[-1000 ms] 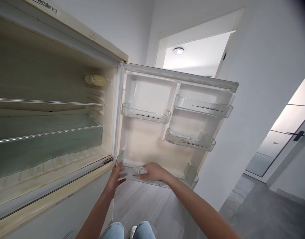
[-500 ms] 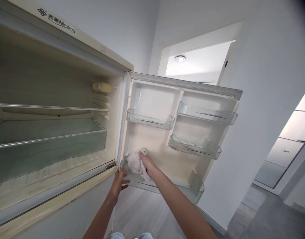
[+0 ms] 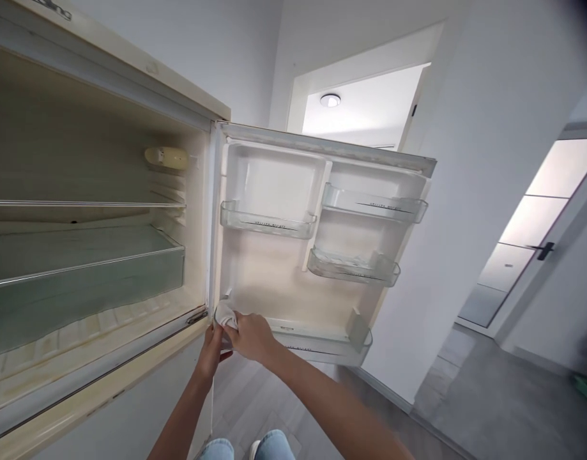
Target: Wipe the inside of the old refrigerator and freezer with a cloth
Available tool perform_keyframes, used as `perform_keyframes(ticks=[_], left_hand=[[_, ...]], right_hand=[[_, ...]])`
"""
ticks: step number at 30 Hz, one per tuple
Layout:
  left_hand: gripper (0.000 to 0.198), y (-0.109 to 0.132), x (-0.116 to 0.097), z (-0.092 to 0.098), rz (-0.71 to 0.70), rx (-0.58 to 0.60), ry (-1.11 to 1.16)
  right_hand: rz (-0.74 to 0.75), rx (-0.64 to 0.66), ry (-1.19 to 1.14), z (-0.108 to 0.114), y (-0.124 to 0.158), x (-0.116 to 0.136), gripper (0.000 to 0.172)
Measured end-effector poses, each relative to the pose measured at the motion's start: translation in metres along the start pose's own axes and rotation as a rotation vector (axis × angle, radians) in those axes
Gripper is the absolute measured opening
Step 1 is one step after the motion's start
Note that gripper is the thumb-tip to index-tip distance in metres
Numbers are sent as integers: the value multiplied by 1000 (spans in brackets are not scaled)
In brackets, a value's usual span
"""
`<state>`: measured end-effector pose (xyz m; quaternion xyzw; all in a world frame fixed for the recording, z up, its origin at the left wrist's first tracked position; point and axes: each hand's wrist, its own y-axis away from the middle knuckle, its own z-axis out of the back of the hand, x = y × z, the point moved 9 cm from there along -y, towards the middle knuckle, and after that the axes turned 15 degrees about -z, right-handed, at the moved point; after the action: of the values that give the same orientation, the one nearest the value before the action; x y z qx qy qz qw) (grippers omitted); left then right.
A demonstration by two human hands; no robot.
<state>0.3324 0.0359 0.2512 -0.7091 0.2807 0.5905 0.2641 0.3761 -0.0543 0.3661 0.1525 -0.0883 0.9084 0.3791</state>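
Observation:
In the head view, my right hand (image 3: 253, 336) is closed on a white cloth (image 3: 225, 314) and presses it at the left end of the bottom door shelf (image 3: 317, 346), near the hinge. My left hand (image 3: 211, 350) grips that same end of the clear shelf from outside and below, its fingertips showing under it. The two hands are close together. The shelf sits at the foot of the open fridge door (image 3: 278, 265); its left corner is partly hidden by my hands and the cloth.
Left of the door stands the open fridge compartment with a glass shelf (image 3: 87, 204) and a clear drawer (image 3: 92, 275). Smaller door shelves (image 3: 269, 223) sit higher up. A white wall (image 3: 446, 223) rises behind the door, beside a doorway; grey floor lies below.
My right hand has moved the cloth left and slightly down to the shelf's hinge-side end, beside my left hand. My left hand stays at that end. The view has turned right.

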Motion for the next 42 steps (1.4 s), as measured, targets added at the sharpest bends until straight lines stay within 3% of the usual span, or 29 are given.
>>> perform_keyframes(ticks=[5, 9, 14, 19, 20, 22, 24, 25, 27, 29, 32, 36, 38, 40, 42], left_hand=[[80, -1, 0, -1, 21, 36, -16], [88, 2, -1, -1, 42, 13, -5], [88, 5, -5, -4, 50, 24, -5], [82, 8, -5, -1, 68, -12, 2], [81, 8, -5, -1, 65, -19, 6], [80, 7, -4, -2, 57, -29, 15], [79, 6, -5, -2, 51, -39, 18], [78, 5, -5, -2, 53, -40, 18], [79, 5, -4, -2, 70, -41, 21], [82, 4, -3, -1, 86, -29, 23], [85, 3, -1, 0, 92, -14, 18], [79, 1, 2, 3, 96, -32, 13], [75, 1, 1, 4, 87, -30, 15], [73, 2, 0, 5, 83, -27, 16], [73, 5, -3, 6, 82, -28, 12]], right_hand=[[115, -89, 172, 2, 26, -30, 45], [7, -104, 216, 15, 41, -81, 38], [-138, -134, 204, 40, 67, -164, 39], [-330, -95, 195, 83, 95, -238, 31], [-381, -136, 182, 100, 102, -248, 31], [-431, -347, 152, 142, 118, -256, 37], [-367, -645, 165, 179, 139, -250, 48], [-298, -755, 201, 188, 147, -244, 54], [-131, -802, 293, 178, 151, -233, 62], [-22, -678, 308, 145, 143, -234, 67], [-59, -549, 114, 103, 133, -253, 66], [-298, -548, -441, 95, 147, -286, 42], [-493, -563, -800, 98, 167, -309, 47], [-724, -690, -1152, 96, 199, -334, 59], [-922, -953, -1382, 89, 238, -353, 67]])
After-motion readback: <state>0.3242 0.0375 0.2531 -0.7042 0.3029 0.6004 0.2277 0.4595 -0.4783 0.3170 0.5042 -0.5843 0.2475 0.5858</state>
